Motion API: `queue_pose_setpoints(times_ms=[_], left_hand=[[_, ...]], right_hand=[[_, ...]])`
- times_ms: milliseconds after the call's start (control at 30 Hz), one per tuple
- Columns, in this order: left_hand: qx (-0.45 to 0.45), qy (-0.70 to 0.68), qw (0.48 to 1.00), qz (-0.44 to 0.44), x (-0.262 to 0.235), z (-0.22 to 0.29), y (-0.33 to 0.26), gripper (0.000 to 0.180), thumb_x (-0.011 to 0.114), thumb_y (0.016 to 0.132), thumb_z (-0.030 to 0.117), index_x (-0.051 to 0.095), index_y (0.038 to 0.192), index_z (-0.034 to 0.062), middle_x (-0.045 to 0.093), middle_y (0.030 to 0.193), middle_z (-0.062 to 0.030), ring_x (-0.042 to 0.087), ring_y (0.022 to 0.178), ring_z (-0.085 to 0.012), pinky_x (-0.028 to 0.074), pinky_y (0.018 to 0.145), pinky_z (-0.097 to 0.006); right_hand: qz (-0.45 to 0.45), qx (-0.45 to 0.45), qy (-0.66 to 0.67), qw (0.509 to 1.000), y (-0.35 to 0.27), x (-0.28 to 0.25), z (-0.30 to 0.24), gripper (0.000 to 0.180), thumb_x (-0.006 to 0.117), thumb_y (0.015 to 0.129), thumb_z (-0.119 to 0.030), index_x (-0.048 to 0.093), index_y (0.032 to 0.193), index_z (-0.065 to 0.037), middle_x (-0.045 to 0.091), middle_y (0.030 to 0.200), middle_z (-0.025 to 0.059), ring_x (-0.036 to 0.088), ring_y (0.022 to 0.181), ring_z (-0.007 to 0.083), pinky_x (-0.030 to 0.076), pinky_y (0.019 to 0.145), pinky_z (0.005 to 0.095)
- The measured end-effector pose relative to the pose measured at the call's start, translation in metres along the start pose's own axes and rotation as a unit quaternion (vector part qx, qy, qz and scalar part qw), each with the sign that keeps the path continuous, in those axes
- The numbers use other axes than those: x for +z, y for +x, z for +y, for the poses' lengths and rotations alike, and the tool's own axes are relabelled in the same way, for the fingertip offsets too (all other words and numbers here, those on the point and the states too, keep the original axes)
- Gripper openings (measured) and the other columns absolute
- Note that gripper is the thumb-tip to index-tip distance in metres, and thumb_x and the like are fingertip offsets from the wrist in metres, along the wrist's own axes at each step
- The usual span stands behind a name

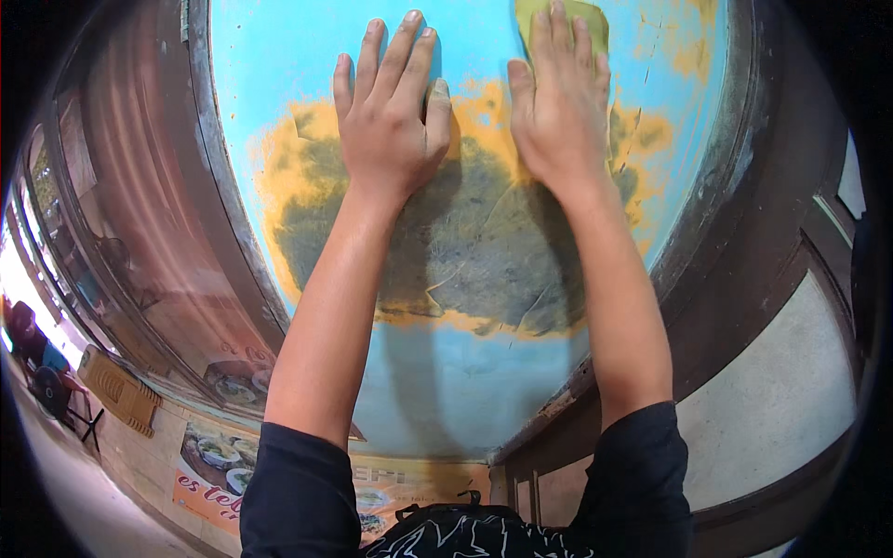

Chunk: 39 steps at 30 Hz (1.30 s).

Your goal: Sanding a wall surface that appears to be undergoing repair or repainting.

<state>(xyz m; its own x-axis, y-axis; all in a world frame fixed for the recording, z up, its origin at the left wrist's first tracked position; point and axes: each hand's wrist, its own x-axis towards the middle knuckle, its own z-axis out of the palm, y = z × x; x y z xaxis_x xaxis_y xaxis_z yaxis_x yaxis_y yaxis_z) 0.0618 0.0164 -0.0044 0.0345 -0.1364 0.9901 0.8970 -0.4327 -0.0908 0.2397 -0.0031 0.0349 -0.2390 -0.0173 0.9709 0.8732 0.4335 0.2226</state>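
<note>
A light-blue painted panel (446, 372) fills the middle of the view, with a large worn patch of yellow-orange and dark grey across it. My left hand (395, 121) lies flat on the panel's upper part, fingers stretched out and spread, holding nothing. Further right, my right hand (561, 116) presses an olive-green sheet of sandpaper (595, 19) against the panel. Its fingers lie over the sheet, and the edges of the hand look slightly blurred. Part of the sandpaper is hidden under the fingers.
Dark brown frame (223, 158) borders the panel on both sides. Glass window panes (139, 214) stand at the left. A printed food banner (209, 465) lies low behind my arms. A yellow plastic stool (121, 391) and dark objects are at the far left.
</note>
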Motion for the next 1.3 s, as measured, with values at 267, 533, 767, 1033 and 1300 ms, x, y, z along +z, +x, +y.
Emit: queue_pose_setpoints(times_ms=[267,533,767,1033,1300], left_hand=[[0.012,0.006,1.0,0.011,-0.004,-0.007,-0.008,0.05,0.059,0.095,0.022,0.061,0.145,0.016,0.051,0.158,-0.001,0.039,0.151,-0.0273,0.021,0.124,-0.052],[0.007,-0.002,1.0,0.005,-0.011,-0.01,-0.007,0.049,0.059,0.095,0.022,0.062,0.144,0.0159,0.052,0.157,-0.0009,0.039,0.151,-0.0273,0.021,0.124,-0.052],[-0.08,-0.036,0.99,-0.114,-0.039,-0.011,-0.006,0.057,0.052,0.093,0.019,0.056,0.147,0.0036,0.046,0.161,-0.0098,0.034,0.153,-0.0371,0.022,0.124,-0.059],[-0.076,-0.07,0.991,-0.08,-0.044,-0.019,-0.011,0.055,0.048,0.094,0.018,0.055,0.146,-0.0002,0.048,0.159,-0.0143,0.036,0.151,-0.0391,0.023,0.124,-0.058],[0.003,-0.143,0.988,0.052,-0.033,-0.042,-0.023,0.048,0.053,0.094,0.012,0.062,0.141,0.0069,0.056,0.152,-0.0075,0.045,0.147,-0.0321,0.025,0.122,-0.055]], right_hand=[[-0.056,0.029,-0.003,0.998,-0.045,0.011,-0.025,0.062,0.049,0.106,-0.035,0.038,0.157,-0.002,0.031,0.168,0.0157,0.024,0.156,0.0365,0.017,0.124,0.0581],[-0.007,0.013,-0.021,1.0,-0.014,0.021,-0.028,0.061,0.05,0.106,-0.032,0.037,0.158,-0.002,0.031,0.167,0.0171,0.027,0.155,0.0395,0.018,0.123,0.0587],[-0.073,0.04,-0.007,0.996,-0.066,0.021,-0.065,0.064,0.053,0.104,-0.034,0.038,0.157,-0.001,0.032,0.167,0.0153,0.025,0.156,0.0361,0.019,0.124,0.0564],[-0.105,0.085,0.06,0.989,0.007,0.023,-0.076,0.066,0.033,0.111,-0.037,0.028,0.158,0.009,0.027,0.166,0.0262,0.019,0.157,0.0404,0.009,0.129,0.051],[-0.07,0.031,-0.043,0.996,-0.053,0.04,-0.11,0.067,0.054,0.102,-0.035,0.037,0.158,-0.003,0.029,0.168,0.0126,0.022,0.157,0.034,0.019,0.125,0.055]])
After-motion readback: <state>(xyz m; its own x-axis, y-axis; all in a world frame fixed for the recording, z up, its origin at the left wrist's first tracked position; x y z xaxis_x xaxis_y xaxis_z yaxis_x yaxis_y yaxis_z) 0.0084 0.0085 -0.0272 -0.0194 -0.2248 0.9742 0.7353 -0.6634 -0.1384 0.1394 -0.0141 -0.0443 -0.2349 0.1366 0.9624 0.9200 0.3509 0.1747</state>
